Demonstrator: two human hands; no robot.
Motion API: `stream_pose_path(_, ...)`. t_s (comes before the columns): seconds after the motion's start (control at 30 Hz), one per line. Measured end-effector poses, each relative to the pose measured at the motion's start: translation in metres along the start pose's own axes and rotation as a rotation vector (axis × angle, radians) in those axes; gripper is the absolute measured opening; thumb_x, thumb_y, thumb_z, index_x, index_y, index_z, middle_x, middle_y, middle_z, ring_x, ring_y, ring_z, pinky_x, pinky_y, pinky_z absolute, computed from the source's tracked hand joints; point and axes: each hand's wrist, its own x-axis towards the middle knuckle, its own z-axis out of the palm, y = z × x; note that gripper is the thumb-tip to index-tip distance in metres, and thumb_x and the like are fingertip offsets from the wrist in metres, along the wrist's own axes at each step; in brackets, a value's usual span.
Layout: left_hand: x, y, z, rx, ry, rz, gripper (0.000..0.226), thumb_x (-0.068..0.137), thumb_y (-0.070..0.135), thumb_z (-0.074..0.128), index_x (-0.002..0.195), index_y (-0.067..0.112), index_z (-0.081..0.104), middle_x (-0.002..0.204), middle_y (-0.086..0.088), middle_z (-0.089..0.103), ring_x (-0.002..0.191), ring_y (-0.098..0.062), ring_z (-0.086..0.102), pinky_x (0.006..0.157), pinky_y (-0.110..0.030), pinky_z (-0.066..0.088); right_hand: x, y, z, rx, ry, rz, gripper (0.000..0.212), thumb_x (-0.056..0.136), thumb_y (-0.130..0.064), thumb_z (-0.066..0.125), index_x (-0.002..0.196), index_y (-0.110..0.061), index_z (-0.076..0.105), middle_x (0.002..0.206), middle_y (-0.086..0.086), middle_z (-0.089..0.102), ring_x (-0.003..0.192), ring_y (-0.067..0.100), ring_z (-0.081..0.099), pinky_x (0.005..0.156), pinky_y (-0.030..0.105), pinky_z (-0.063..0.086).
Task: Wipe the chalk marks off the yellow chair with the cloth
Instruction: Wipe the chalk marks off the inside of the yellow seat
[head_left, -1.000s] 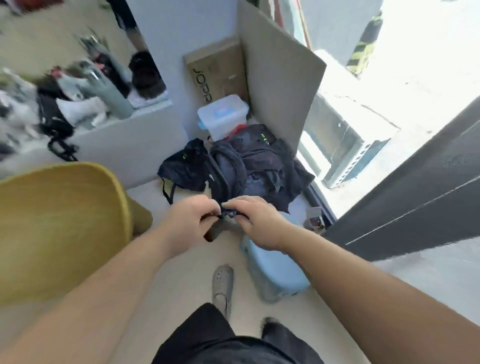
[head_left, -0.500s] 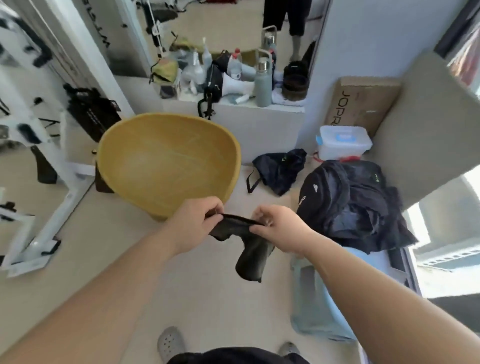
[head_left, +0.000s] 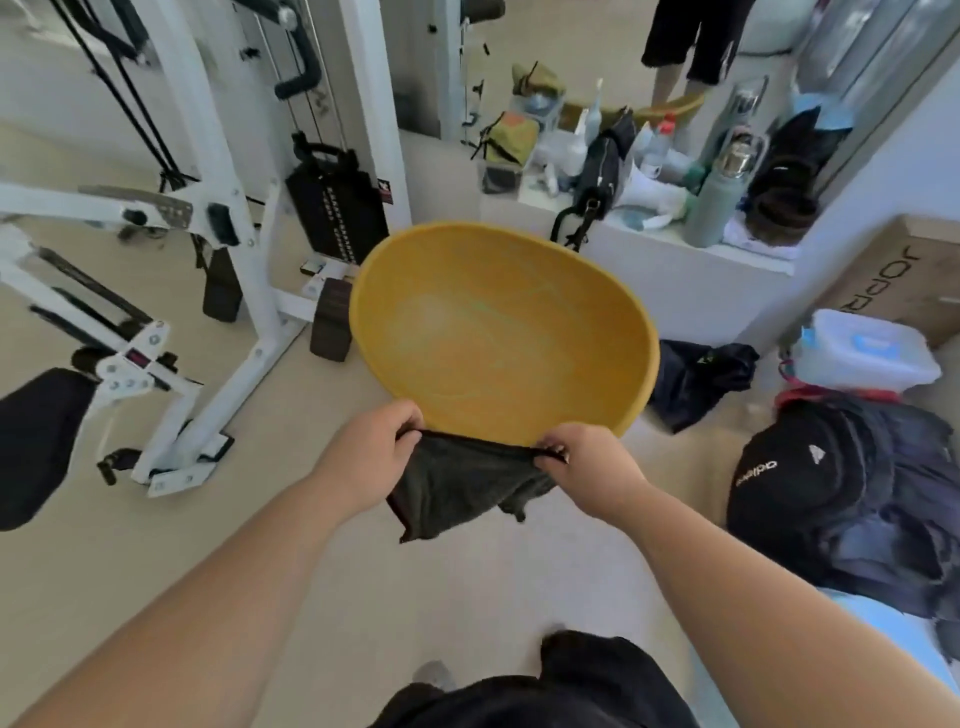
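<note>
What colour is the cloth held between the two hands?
Dark grey, nearly black: the cloth, seen in the head view.

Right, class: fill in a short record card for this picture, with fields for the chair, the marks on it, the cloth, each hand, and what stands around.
chair: yellow chair, rounded shell seat, faces the camera
marks: faint pale chalk lines across the seat
cloth: dark cloth, stretched between both hands, hanging just in front of the seat's near rim
left hand: left hand pinches the cloth's left corner
right hand: right hand pinches its right corner
wiping: not yet begun
surroundings: white gym machine to the left; black backpack to the right
</note>
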Motion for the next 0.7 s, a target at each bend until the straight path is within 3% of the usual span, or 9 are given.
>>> stream_pose_path(0.13,0.041,-0.045,-0.021,-0.018,0.036,-0.098,0.011,0.094,0.014,0.057,0.087,0.022,0.059,0.083,0.006,0.062,0.081,-0.015,0.058,0.073,-0.037,0.050,0.066,-0.016,0.002,0.042,-0.011,-0.018,0.022,0.102,-0.025,0.061,0.120,-0.019,0.072,0.109,-0.002,0.070,0.095,0.017,0.059,0.082,0.028,0.045)
stream_pose_path(0.33,0.113,-0.096,-0.053,0.032,0.041,-0.203,0.014,0.093,0.014,0.058,0.086,0.026,0.062,0.082,0.011,0.062,0.079,-0.011,0.058,0.070,-0.035,0.050,0.196,-0.028,0.001,0.181,-0.030,-0.073,0.014,0.100,-0.023,0.063,0.109,-0.024,0.075,0.094,-0.009,0.067,0.089,0.013,0.061,0.067,0.016,0.042)
stream_pose_path(0.53,0.190,-0.129,-0.094,0.088,0.102,-0.329,0.014,0.093,0.014,0.059,0.090,0.027,0.064,0.084,0.011,0.065,0.079,-0.009,0.060,0.073,-0.036,0.052,0.305,-0.062,-0.009,0.211,-0.142,-0.134,0.010,0.102,-0.024,0.061,0.102,-0.030,0.070,0.096,-0.006,0.069,0.090,0.018,0.064,0.073,0.032,0.053)
stream_pose_path(0.7,0.253,-0.170,-0.107,0.066,0.087,-0.344,0.016,0.093,0.013,0.060,0.093,0.027,0.068,0.088,0.010,0.065,0.083,-0.011,0.059,0.071,-0.027,0.048,0.373,-0.081,-0.012,0.266,-0.109,-0.086,0.010,0.100,-0.021,0.064,0.098,-0.028,0.071,0.087,-0.007,0.067,0.087,0.018,0.064,0.066,0.027,0.047)
